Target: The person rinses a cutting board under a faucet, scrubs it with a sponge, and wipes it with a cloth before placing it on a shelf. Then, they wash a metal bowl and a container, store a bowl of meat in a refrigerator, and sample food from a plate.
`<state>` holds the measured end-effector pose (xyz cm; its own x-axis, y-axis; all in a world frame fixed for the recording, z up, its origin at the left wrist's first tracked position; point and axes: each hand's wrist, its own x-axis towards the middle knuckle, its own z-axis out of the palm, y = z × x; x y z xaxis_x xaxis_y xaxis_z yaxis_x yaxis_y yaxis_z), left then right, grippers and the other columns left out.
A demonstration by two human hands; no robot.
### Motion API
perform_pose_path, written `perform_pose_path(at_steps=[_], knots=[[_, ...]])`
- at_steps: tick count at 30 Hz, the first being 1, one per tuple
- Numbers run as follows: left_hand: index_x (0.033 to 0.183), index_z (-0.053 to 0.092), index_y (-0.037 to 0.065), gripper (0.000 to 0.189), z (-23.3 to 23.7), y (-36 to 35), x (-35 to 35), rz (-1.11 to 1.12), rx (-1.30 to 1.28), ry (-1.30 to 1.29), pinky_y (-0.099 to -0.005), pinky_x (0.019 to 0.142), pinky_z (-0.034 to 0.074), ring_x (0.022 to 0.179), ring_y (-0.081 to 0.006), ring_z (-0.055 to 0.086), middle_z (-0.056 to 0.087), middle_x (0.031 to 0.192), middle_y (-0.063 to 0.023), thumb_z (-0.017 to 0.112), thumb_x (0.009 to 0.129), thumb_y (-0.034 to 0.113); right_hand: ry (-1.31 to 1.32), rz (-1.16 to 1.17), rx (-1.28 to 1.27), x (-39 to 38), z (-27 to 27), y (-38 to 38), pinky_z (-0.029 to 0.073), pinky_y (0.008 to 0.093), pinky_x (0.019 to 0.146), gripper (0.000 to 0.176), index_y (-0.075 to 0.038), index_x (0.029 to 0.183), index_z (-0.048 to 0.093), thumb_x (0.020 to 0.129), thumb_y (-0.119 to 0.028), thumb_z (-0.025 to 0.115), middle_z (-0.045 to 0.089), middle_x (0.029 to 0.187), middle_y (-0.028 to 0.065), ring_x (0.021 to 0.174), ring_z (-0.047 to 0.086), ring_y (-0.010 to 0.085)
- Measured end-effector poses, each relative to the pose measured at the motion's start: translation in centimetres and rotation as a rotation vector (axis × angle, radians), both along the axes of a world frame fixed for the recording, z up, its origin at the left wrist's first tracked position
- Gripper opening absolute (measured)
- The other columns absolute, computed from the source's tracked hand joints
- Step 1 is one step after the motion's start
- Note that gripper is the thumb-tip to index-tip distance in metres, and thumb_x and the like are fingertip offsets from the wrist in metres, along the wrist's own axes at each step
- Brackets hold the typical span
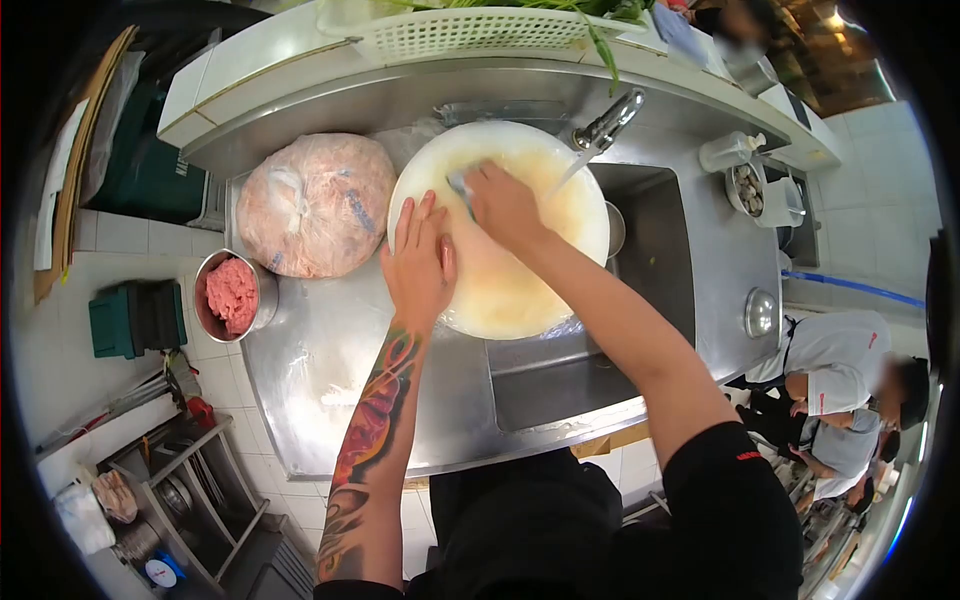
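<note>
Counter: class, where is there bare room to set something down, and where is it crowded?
Free: front of the counter, between bowl and sink; right of the sink, around the lid. Crowded: back left, where bag, bowl and board sit close, left hand flat on the board, right hand gripping a pad.

Bright, even light falls from above, and the steel counter (330, 380) returns it as soft white glare with only faint shadows. The pale round board (520, 290) is nearly washed out. The right hand (505, 205) and the grey pad (460, 185) it grips are slightly smeared by motion. A fisheye lens bends the edges, the corners go black, and the people at the frame's rim are soft.
</note>
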<state>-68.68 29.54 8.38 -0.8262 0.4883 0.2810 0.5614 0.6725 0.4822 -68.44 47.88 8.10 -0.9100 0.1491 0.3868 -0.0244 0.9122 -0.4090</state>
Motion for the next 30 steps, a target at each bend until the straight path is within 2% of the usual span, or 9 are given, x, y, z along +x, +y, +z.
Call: perform_pose_path(at_steps=[5, 9, 11, 13, 15, 18, 21, 24, 30], knots=[[0.126, 0.059, 0.013, 0.038, 0.1, 0.2, -0.1, 0.009, 0.043, -0.025, -0.0562, 0.098, 0.038, 0.144, -0.0231, 0.038, 0.046, 0.153, 0.0015, 0.055, 0.088, 0.01, -0.19, 0.26, -0.008, 8.9, 2.0, -0.1, 0.053, 0.0436, 0.062, 0.011, -0.008, 0.092, 0.058, 0.082, -0.006, 0.06, 0.057, 0.091, 0.0113, 0.081, 0.064, 0.0315], [0.128, 0.057, 0.013, 0.04, -0.1, 0.3, 0.0, 0.027, 0.005, 0.002, -0.0539, 0.098, 0.039, 0.144, -0.0234, 0.039, 0.046, 0.153, 0.0013, 0.054, 0.088, 0.007, 0.034, 0.105, 0.029, -0.7, -0.2, -0.9, 0.053, 0.0447, 0.062, 0.008, -0.008, 0.091, 0.057, 0.084, -0.008, 0.058, 0.056, 0.09, 0.0111, 0.08, 0.063, 0.0314], [0.13, 0.056, 0.011, 0.042, 0.0, 0.3, -0.1, 0.037, 0.045, -0.017, -0.0472, 0.102, 0.04, 0.144, -0.0251, 0.039, 0.046, 0.153, -0.0003, 0.049, 0.089, 0.001, 0.112, 0.053, -0.006, -2.2, -0.7, -1.1, 0.053, 0.0448, 0.062, 0.007, -0.008, 0.091, 0.057, 0.084, -0.009, 0.058, 0.056, 0.09, 0.0111, 0.08, 0.063, 0.0311], [0.131, 0.055, 0.01, 0.045, -0.1, 0.1, 0.1, 0.033, 0.051, -0.025, -0.046, 0.102, 0.04, 0.144, -0.0256, 0.039, 0.046, 0.153, -0.0009, 0.049, 0.088, 0.0, -0.035, 0.079, 0.027, -0.5, -0.8, -1.4, 0.052, 0.0436, 0.063, 0.015, -0.009, 0.097, 0.058, 0.083, -0.009, 0.063, 0.057, 0.095, 0.0118, 0.081, 0.062, 0.0337], [0.133, 0.054, 0.01, 0.047, -0.1, 0.1, -0.4, 0.033, 0.069, -0.025, -0.0449, 0.103, 0.04, 0.144, -0.026, 0.039, 0.046, 0.153, -0.0015, 0.048, 0.088, -0.001, -0.053, 0.23, 0.026, 5.4, -0.3, -1.7, 0.052, 0.0442, 0.063, 0.014, -0.01, 0.096, 0.058, 0.083, -0.009, 0.063, 0.057, 0.094, 0.0119, 0.081, 0.063, 0.0327], [0.13, 0.055, 0.01, 0.043, -0.6, -0.1, 0.1, 0.048, 0.061, -0.01, -0.047, 0.1, 0.041, 0.144, -0.0237, 0.039, 0.046, 0.153, 0.0, 0.049, 0.089, 0.001, -0.219, 0.29, -0.027, 7.4, 1.7, -1.5, 0.052, 0.0441, 0.062, 0.012, -0.01, 0.095, 0.056, 0.083, -0.009, 0.061, 0.056, 0.093, 0.0121, 0.083, 0.063, 0.032], [0.134, 0.053, 0.009, 0.046, -0.5, 0.2, -0.1, 0.048, 0.056, -0.024, -0.0463, 0.101, 0.04, 0.145, -0.0234, 0.037, 0.045, 0.153, 0.0005, 0.048, 0.089, 0.0, -0.124, 0.138, 0.087, 1.0, 0.3, -2.0, 0.052, 0.0432, 0.061, 0.01, -0.009, 0.092, 0.055, 0.083, -0.008, 0.06, 0.056, 0.092, 0.0117, 0.085, 0.063, 0.031], [0.138, 0.05, 0.01, 0.05, -1.0, 0.3, -0.1, 0.04, 0.05, 0.002, -0.0465, 0.103, 0.039, 0.145, -0.0231, 0.037, 0.044, 0.154, 0.0011, 0.048, 0.09, -0.001, 0.04, -0.02, 0.024, -2.1, -0.2, -3.6, 0.052, 0.0419, 0.06, 0.008, -0.01, 0.091, 0.055, 0.084, -0.007, 0.059, 0.056, 0.093, 0.0113, 0.083, 0.063, 0.0301], [0.141, 0.048, 0.01, 0.053, -0.7, 0.1, -0.1, 0.054, 0.044, -0.038, -0.0465, 0.105, 0.038, 0.145, -0.023, 0.036, 0.043, 0.155, 0.0006, 0.047, 0.09, -0.001, -0.186, 0.209, 0.029, 9.4, 1.4, 0.8, 0.054, 0.0452, 0.062, 0.016, -0.012, 0.1, 0.058, 0.084, -0.009, 0.059, 0.057, 0.098, 0.0118, 0.087, 0.065, 0.0317]])
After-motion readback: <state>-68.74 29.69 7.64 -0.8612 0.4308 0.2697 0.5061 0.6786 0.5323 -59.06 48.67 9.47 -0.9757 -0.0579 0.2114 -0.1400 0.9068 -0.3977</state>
